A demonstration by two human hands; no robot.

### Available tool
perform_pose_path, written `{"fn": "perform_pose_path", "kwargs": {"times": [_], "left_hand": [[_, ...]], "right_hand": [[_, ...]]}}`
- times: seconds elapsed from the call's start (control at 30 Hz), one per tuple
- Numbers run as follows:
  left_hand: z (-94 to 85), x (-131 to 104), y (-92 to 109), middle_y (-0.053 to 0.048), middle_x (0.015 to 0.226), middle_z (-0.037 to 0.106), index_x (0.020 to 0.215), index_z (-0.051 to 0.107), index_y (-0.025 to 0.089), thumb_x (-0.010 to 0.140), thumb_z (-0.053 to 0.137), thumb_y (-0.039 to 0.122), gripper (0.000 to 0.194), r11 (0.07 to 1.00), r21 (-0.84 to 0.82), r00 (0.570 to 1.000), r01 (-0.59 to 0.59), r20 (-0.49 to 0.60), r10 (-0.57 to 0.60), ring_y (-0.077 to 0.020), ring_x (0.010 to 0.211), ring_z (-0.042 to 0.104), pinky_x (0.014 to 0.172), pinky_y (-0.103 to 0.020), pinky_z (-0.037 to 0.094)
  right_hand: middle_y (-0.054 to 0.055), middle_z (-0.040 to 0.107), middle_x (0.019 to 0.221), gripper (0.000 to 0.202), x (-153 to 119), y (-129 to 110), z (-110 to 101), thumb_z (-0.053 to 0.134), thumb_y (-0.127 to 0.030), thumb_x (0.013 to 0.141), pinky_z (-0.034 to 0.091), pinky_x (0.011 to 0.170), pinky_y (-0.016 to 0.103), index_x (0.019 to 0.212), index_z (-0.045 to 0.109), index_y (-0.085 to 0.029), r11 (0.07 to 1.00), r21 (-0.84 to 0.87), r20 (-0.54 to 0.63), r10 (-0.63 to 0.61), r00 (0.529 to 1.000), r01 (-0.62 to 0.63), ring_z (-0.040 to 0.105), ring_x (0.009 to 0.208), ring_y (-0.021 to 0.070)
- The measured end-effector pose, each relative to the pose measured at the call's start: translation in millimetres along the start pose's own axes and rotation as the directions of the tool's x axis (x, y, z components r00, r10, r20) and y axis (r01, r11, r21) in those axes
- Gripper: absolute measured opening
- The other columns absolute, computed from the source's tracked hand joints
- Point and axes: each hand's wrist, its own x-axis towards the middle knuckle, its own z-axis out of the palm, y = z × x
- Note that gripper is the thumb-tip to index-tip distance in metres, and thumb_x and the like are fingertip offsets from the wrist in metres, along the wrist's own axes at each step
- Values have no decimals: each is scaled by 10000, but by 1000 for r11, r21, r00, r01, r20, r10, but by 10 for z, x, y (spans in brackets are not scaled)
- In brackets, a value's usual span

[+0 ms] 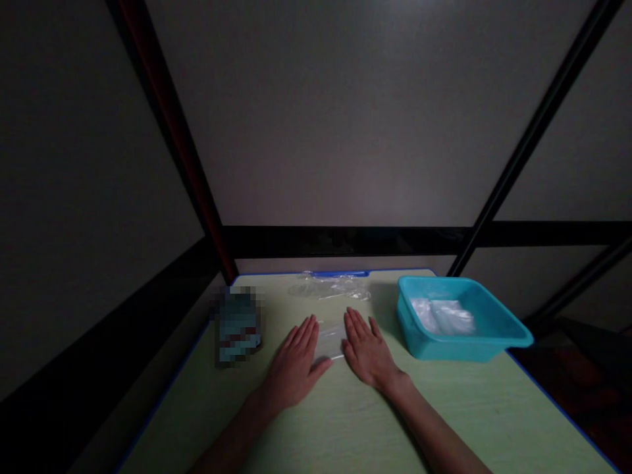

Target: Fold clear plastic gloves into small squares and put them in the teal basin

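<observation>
A clear plastic bag lies flat on the pale green table, its middle visible between my two hands. My left hand rests palm down over its left side, fingers stretched forward and thumb reaching across the near edge. On the right side, my right hand presses flat with its fingers extended and thumb a little apart. Both palms hide the bag's side edges. Beyond the hands, another crumpled clear plastic bag lies near the table's far edge.
To the right stands a turquoise plastic basin with several clear plastic bags inside. At the left edge of the table sits a dark blurred-out object. A panelled wall rises right behind the table.
</observation>
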Motion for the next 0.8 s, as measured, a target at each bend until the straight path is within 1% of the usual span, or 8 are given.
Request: {"fn": "perform_pose_path", "kwargs": {"times": [0.1, 0.23, 0.33, 0.43, 0.5, 0.6, 0.7, 0.8], "left_hand": [[-32, -52, -31, -150, 1379, 273, 1315, 259, 96, 763, 476, 404, 668, 998, -54, 1000, -19, 2, 19, -241, 1271, 229, 1025, -404, 236], [-65, -78, -10, -105, 1393, 264, 1324, 233, 158, 693, 527, 228, 700, 989, -146, 999, -27, -33, 22, -227, 1278, 212, 1043, -422, 195], [-50, -48, -23, -116, 1350, 346, 1285, 294, 161, 705, 480, 155, 609, 983, -182, 992, 37, -114, -59, -230, 1258, 263, 1026, -438, 234], [-20, 15, -78, -145, 1292, 410, 1229, 358, 132, 729, 452, 131, 508, 976, -169, 960, 140, -218, -175, -250, 1223, 325, 997, -444, 286], [-12, 53, -111, -157, 1267, 428, 1196, 388, 120, 733, 448, 116, 467, 967, -165, 933, 194, -274, -234, -265, 1201, 352, 982, -449, 306], [-44, 64, -96, -138, 1247, 442, 1164, 420, 142, 727, 436, 83, 441, 954, -212, 908, 212, -319, -273, -266, 1180, 376, 969, -453, 327], [-134, -4, 20, -101, 1226, 458, 1121, 466, 169, 736, 412, 69, 401, 950, -283, 931, 132, -293, -217, -234, 1153, 407, 962, -411, 355], [-246, -118, 179, -67, 1186, 496, 1033, 537, 203, 748, 412, 72, 338, 950, -308, 981, -51, -194, -10, -205, 1097, 456, 930, -370, 392]], "right_hand": [[115, 253, 1387, 511, 7, 28, -40, 258, -280, 866, 157, 1020, 428, 1336, 252, -80, 999, 54, -17, -5, 1000, 6, 202, 1273, 207], [117, 457, 1247, 457, 7, 80, -163, 302, -198, 840, 278, 966, 333, 1285, 347, -104, 988, 152, -99, 28, 995, -13, 405, 1131, 188], [126, 520, 1133, 426, -51, 116, -248, 338, -176, 815, 340, 899, 323, 1229, 406, -101, 978, 205, -97, 62, 993, -41, 460, 1036, 205], [126, 545, 1063, 414, -201, 132, -306, 371, -152, 790, 383, 831, 319, 1197, 411, -94, 944, 323, -59, 91, 994, -67, 494, 963, 210], [91, 585, 948, 421, -339, 129, -355, 375, -136, 787, 424, 735, 283, 1206, 375, -97, 886, 462, 19, 40, 999, -44, 539, 835, 183], [25, 600, 821, 406, -535, 120, -468, 387, -135, 801, 439, 627, 236, 1206, 361, -141, 803, 595, 97, -127, 987, 45, 555, 707, 147], [66, 575, 961, 309, -645, 130, -565, 456, -164, 798, 422, 740, 277, 1107, 478, -168, 895, 398, -24, -210, 977, 202, 534, 862, 174], [87, 561, 995, 192, -656, 149, -561, 467, -209, 832, 383, 801, 324, 995, 563, -180, 928, 77, -75, -359, 930, 365, 497, 933, 196]]}}
